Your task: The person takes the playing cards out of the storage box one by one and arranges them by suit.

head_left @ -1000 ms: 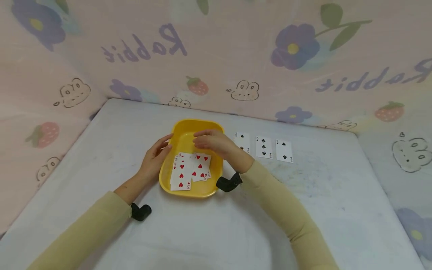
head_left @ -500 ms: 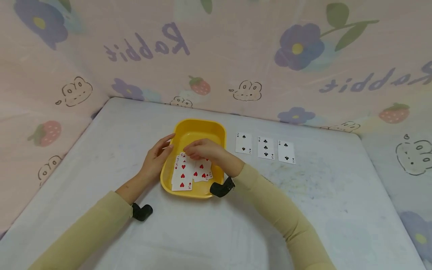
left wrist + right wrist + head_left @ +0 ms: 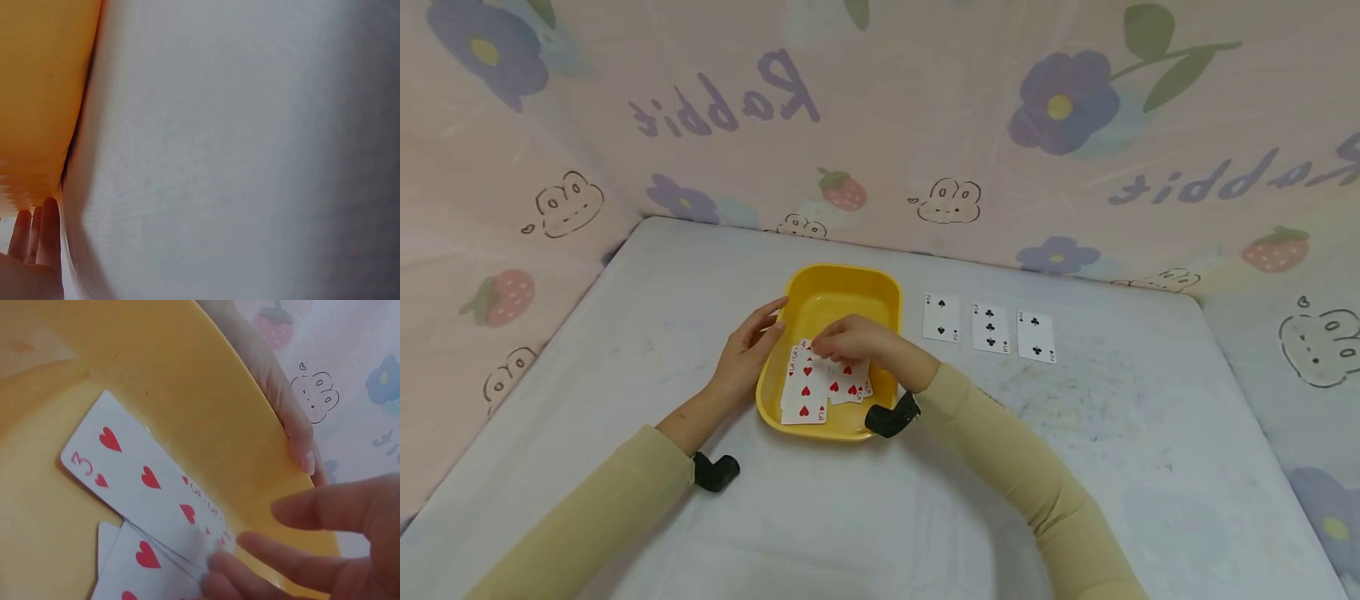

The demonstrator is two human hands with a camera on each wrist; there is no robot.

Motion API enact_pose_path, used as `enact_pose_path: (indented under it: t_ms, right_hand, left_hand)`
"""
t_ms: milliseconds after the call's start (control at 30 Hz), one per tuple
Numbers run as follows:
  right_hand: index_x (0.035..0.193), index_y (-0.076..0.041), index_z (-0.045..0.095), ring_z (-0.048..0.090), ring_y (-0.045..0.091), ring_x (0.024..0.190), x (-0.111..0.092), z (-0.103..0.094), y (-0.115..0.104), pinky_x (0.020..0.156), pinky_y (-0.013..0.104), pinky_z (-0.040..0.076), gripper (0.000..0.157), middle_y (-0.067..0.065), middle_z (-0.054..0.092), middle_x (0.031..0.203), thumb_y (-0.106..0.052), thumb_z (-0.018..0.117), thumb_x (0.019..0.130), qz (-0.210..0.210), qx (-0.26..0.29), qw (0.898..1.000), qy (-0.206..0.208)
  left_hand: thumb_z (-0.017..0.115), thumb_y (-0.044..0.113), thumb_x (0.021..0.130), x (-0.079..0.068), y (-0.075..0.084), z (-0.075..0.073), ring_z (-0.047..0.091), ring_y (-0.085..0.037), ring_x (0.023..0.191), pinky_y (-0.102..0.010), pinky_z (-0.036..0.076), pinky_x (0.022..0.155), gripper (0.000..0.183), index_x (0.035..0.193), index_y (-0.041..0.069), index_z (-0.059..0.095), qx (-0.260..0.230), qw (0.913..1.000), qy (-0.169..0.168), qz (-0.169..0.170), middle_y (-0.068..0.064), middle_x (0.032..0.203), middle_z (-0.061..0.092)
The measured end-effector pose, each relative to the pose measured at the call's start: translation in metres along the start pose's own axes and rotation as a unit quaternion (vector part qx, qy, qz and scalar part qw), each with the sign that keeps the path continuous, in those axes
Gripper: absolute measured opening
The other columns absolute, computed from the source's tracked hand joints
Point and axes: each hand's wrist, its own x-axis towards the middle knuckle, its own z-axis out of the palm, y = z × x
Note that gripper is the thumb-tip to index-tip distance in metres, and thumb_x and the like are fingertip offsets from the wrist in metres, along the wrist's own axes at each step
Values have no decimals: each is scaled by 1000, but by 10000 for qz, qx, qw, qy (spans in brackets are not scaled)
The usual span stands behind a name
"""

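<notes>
A yellow plastic tray [image 3: 841, 435] holds several overlapping playing cards near its front end. The three of hearts [image 3: 806, 400] lies on top at the left, and a five of hearts [image 3: 848, 389] lies to its right. My right hand [image 3: 867, 343] hovers inside the tray at the cards' far edge. In the right wrist view its fingers are spread, with the fingertips [image 3: 222, 572] overlapping the cards and no card pinched between them. My left hand [image 3: 742, 357] rests against the tray's left side, its straight fingers [image 3: 49, 231] along the outer wall.
To the right of the tray lie three face-up cards in a row: a two of spades [image 3: 941, 317], a three of clubs [image 3: 990, 328] and a two of clubs [image 3: 1036, 337]. A white cloth [image 3: 1120, 467] covers the table. A printed curtain [image 3: 880, 125] stands behind it.
My right hand has moved from the tray's far middle toward me and slightly left, onto the cards' far edge, uncovering the two of spades. My left hand stays at the tray's side.
</notes>
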Motion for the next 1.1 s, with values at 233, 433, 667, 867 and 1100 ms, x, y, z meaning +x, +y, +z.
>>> enact_pose_path:
  t_ms: [233,433,667,867,1100]
  right_hand:
    - [114,-4,68,58,22,90,-6,1,-2,82,30,55,30,10,66,102,-25,60,94,-53,-180,9997,-176]
    - [115,-7,69,57,24,93,-8,3,-3,84,30,54,29,10,65,105,-26,60,94,-24,-464,9989,-77]
    - [111,-7,70,58,23,88,-10,3,-3,83,29,52,27,10,65,100,-26,60,94,-58,-678,9976,-135]
    - [110,-8,70,57,23,90,-10,3,-4,82,30,50,28,6,66,103,-28,60,93,3,-912,9958,-118]
    - [114,-7,68,57,23,88,-12,4,-4,79,29,50,30,7,64,101,-28,60,93,93,-983,9950,-177]
  left_hand:
    - [47,36,101,0,0,0,45,-29,124,-7,42,83,46,146,29,41,-15,9999,11,116,-13,144,41]
    - [46,37,101,-1,0,-1,44,-29,125,-7,41,83,47,146,29,40,50,9999,-11,101,-12,145,40]
    - [46,35,101,-2,1,-1,43,-30,126,-8,40,85,47,147,27,40,51,9999,14,87,-13,145,40]
    - [47,36,101,-1,1,0,45,-28,124,-8,42,83,46,146,29,41,20,10000,39,56,-12,144,41]
    - [47,39,100,-1,-2,-1,45,-29,124,-9,43,84,47,146,30,40,20,10000,2,89,-12,145,41]
